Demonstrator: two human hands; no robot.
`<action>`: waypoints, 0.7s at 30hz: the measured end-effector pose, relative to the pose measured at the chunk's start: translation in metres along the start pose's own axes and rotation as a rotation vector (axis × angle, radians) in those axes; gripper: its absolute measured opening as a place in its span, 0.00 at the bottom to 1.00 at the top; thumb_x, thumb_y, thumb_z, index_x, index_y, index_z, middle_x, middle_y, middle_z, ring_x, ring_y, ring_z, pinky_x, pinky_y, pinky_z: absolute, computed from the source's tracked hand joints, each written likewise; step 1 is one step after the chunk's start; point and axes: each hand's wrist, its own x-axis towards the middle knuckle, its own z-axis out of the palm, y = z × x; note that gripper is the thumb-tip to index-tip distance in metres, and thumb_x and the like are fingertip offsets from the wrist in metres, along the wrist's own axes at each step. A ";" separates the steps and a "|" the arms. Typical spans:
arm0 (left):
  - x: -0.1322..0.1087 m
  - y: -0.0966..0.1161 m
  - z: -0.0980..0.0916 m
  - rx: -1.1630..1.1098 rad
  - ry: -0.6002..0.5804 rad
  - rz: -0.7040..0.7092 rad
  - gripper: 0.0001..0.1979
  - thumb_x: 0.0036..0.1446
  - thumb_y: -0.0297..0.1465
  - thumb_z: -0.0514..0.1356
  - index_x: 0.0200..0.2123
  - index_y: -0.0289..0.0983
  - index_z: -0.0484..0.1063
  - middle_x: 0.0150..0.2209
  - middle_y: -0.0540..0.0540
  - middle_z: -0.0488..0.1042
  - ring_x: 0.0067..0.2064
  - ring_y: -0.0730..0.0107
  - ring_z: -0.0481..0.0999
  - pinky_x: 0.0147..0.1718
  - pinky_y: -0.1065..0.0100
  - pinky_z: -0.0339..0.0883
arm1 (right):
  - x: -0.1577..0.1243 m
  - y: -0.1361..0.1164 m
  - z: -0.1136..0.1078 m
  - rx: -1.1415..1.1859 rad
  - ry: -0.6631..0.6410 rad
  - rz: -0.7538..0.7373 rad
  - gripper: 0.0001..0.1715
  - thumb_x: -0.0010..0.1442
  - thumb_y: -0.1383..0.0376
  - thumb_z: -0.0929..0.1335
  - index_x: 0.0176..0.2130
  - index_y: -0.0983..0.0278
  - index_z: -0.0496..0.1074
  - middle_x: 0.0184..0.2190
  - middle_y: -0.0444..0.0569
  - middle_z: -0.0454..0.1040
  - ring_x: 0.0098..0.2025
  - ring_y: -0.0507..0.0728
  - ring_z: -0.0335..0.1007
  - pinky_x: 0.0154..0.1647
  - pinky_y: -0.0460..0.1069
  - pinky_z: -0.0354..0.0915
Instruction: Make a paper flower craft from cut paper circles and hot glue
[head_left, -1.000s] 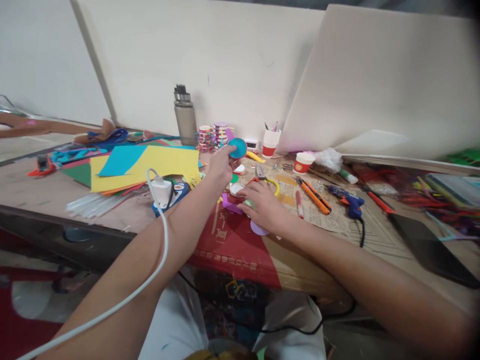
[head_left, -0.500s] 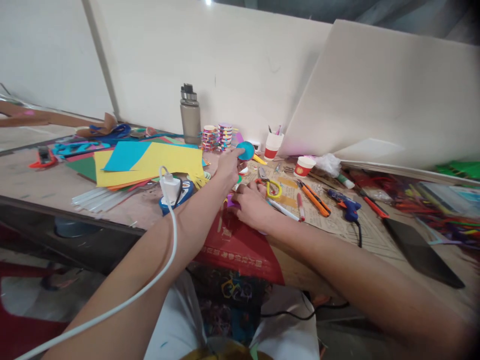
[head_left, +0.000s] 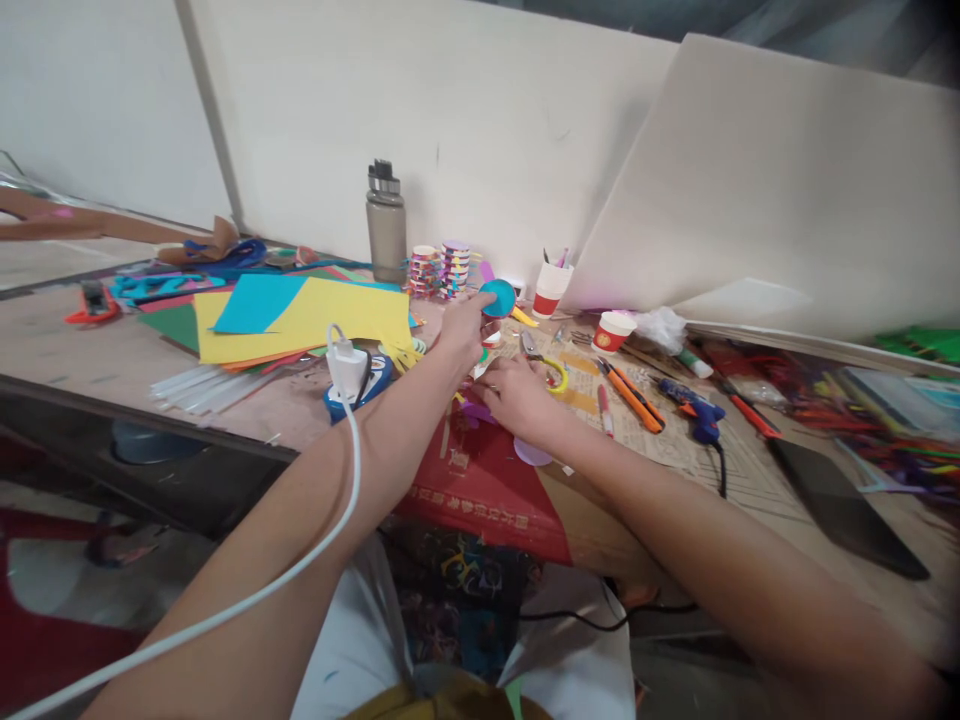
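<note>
My left hand (head_left: 463,326) pinches a blue round disc (head_left: 498,298) by its edge, raised a little above the table. My right hand (head_left: 519,394) reaches over small paper scraps just below it, palm down, fingers loosely spread and partly hidden. Purple paper pieces (head_left: 474,412) lie by its fingertips. Just beyond this hand are scissors with yellow handles (head_left: 556,376). A pale purple disc (head_left: 532,453) lies under the right wrist, on a red printed sheet (head_left: 487,490).
Coloured paper (head_left: 345,325), a power strip (head_left: 379,380) and a bottle (head_left: 386,230) are on the left. Ringed stacks (head_left: 454,270) stand behind. At right lie an orange cutter (head_left: 634,398), a glue gun (head_left: 697,408) and paper cups (head_left: 613,330). A white cable crosses my left arm.
My right hand has shifted slightly up among the scraps, and more of the pale purple disc shows. My left hand keeps hold of the blue disc. The view has moved slightly.
</note>
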 end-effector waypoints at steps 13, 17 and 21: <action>0.003 0.001 0.000 -0.030 0.005 0.001 0.08 0.47 0.24 0.64 0.28 0.37 0.67 0.20 0.53 0.70 0.22 0.76 0.71 0.22 0.75 0.64 | -0.002 0.032 -0.005 0.678 0.128 0.360 0.14 0.56 0.60 0.65 0.23 0.64 0.74 0.19 0.41 0.69 0.24 0.50 0.60 0.27 0.46 0.55; 0.003 0.001 0.000 -0.029 0.025 -0.011 0.08 0.48 0.24 0.65 0.28 0.37 0.67 0.21 0.52 0.71 0.21 0.77 0.70 0.21 0.75 0.63 | -0.009 0.025 -0.015 0.692 0.137 0.444 0.14 0.55 0.59 0.67 0.24 0.61 0.77 0.18 0.43 0.69 0.25 0.52 0.62 0.27 0.46 0.57; 0.004 0.001 0.000 -0.016 0.032 -0.009 0.07 0.48 0.24 0.64 0.28 0.37 0.67 0.20 0.52 0.71 0.21 0.77 0.70 0.21 0.75 0.64 | -0.012 0.022 -0.018 0.650 0.160 0.416 0.15 0.56 0.58 0.67 0.23 0.59 0.78 0.21 0.44 0.72 0.27 0.54 0.64 0.28 0.48 0.58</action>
